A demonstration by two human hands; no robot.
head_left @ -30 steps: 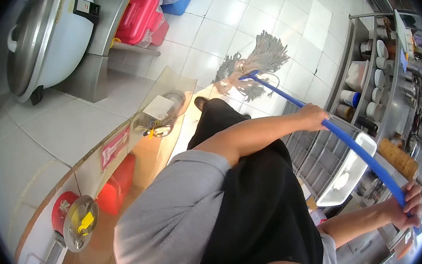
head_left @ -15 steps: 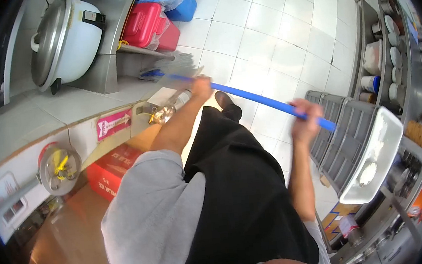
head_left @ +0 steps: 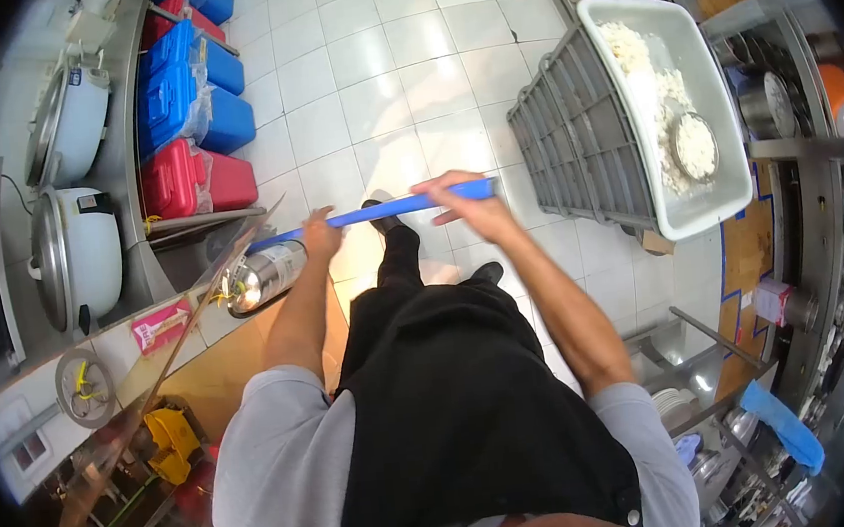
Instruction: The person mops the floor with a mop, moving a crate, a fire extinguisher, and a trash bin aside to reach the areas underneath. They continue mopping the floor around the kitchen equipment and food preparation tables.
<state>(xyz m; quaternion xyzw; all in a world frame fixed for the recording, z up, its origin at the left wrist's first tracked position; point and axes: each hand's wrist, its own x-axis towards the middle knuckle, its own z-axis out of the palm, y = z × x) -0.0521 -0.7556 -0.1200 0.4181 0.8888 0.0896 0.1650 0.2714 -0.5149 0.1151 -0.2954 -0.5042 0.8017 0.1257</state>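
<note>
Blue handle (head_left: 377, 211) has drawn away from the crate (head_left: 582, 139), its long axis pointing crateward. Left hand (head_left: 320, 235) clamps it; right hand (head_left: 475, 211), crate-side, touches it, fingers too blurred to judge.

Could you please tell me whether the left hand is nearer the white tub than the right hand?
No, the right hand is between the left hand and the white tub.

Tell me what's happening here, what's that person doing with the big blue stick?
The person has a long blue pole in both hands: the left hand is farther down, the right hand near the top end. Its far end is hidden. To the right, a white tub with white, lumpy stuff sits on grey crates.
</note>
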